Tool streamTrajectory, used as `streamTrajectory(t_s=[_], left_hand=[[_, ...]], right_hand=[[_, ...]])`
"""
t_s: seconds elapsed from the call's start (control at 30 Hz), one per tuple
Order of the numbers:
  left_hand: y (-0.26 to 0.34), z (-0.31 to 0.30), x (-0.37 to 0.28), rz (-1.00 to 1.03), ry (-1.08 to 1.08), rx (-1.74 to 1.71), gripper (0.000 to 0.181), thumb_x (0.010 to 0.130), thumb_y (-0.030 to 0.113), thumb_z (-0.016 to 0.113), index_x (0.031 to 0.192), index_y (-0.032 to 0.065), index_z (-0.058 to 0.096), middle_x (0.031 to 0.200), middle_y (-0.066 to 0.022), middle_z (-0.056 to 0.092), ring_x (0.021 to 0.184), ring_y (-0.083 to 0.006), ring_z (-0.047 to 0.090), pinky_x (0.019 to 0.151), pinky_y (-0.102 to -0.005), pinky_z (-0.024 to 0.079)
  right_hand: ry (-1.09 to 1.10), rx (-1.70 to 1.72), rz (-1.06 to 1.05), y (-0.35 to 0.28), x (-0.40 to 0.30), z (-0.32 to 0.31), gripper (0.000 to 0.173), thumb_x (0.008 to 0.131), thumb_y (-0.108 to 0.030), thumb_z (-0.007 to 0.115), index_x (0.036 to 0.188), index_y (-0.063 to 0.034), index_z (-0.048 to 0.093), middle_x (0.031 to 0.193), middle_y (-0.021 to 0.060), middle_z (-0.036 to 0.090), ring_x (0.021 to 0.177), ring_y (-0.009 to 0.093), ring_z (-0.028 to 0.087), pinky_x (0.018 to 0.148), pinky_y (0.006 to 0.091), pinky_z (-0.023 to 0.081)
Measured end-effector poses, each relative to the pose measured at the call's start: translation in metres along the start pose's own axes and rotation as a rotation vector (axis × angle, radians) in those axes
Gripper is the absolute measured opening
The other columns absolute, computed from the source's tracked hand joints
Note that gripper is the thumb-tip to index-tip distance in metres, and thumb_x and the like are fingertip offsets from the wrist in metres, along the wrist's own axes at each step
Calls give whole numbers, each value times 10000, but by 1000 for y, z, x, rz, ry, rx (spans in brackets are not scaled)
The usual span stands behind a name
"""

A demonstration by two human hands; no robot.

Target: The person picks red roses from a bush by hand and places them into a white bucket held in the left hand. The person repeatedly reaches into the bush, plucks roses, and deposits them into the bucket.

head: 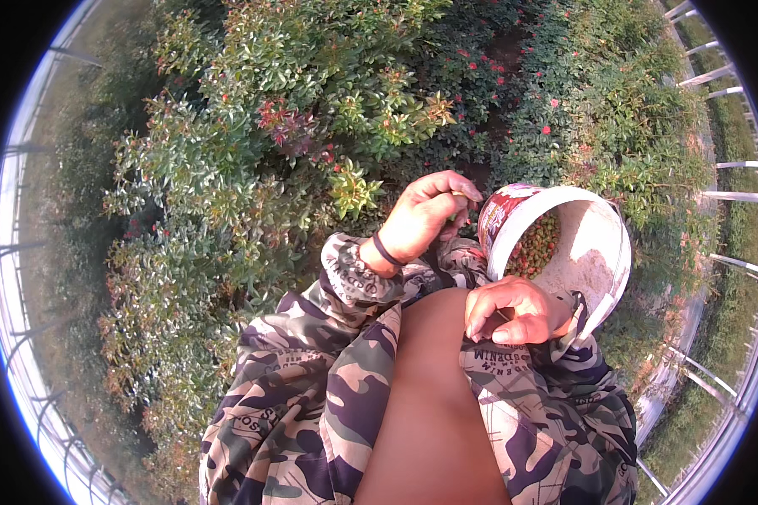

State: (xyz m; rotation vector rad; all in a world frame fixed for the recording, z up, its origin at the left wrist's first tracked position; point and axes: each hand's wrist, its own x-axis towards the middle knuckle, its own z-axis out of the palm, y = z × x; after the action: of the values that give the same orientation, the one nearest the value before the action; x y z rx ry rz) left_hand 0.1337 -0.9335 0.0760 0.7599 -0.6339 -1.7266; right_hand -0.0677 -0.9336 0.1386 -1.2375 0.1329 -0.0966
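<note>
My left hand (pixel 417 218), with a dark band at the wrist, is raised in front of the rose bushes. Its thumb and forefinger pinch a small greenish piece, perhaps a bud, mostly covered by the fingers. Lower and to the right is my right hand (pixel 511 310), its fingers curled inward; whether anything is inside them is hidden. Just beyond it a white plastic bucket (pixel 597 243) with a printed red side leans over, its mouth facing up and right. Many small green and reddish rosebuds (pixel 535 247) lie inside. The bucket's rim and white handle grip (pixel 600 314) come close to my right wrist.
Dense rose bushes (pixel 246 158) rise in front and to the left, with red new leaves (pixel 284 123) among the green. Red blooms (pixel 546 130) dot the lower plants at right. Pale metal greenhouse bars (pixel 736 196) run along the right rim. My camouflage jacket (pixel 309 379) hangs unfastened.
</note>
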Motion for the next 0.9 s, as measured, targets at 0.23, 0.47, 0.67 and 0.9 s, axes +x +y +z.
streamTrajectory(t_s=[0.23, 0.47, 0.67, 0.9], left_hand=[[-70, 96, 67, 178, -621, 1665, 420, 841, 384, 543, 1191, 155, 577, 1459, -182, 238, 1374, -444, 39, 1056, -637, 72], [-112, 78, 137, 3, -388, 1762, 284, 713, 330, 628, 890, 108, 639, 996, -112, 605, 1038, -238, 540, 847, -398, 441], [-70, 60, 169, 417, -376, 1225, 224, 786, 287, 644, 750, 77, 577, 707, -73, 549, 665, -272, 569, 579, -372, 458], [6, -150, 127, -45, 828, 1807, 251, 757, 252, 661, 912, 55, 641, 906, -139, 638, 832, -311, 603, 769, -385, 481]], right_hand=[[-90, -130, -79, -12, 2, -21, 209, 770, -77, 584, 962, 5, 593, 911, 107, 601, 835, 228, 579, 743, 325, 448], [-210, 16, -37, -20, 2, -98, 209, 773, -76, 569, 961, 14, 591, 922, 118, 615, 859, 220, 590, 758, 314, 458], [-367, 100, -120, -42, -4, -177, 232, 764, -57, 582, 985, 8, 601, 903, 112, 609, 806, 210, 582, 724, 315, 462], [-392, 210, -53, -68, -37, -248, 208, 768, -52, 571, 962, 14, 601, 876, 106, 594, 757, 178, 580, 672, 297, 469]])
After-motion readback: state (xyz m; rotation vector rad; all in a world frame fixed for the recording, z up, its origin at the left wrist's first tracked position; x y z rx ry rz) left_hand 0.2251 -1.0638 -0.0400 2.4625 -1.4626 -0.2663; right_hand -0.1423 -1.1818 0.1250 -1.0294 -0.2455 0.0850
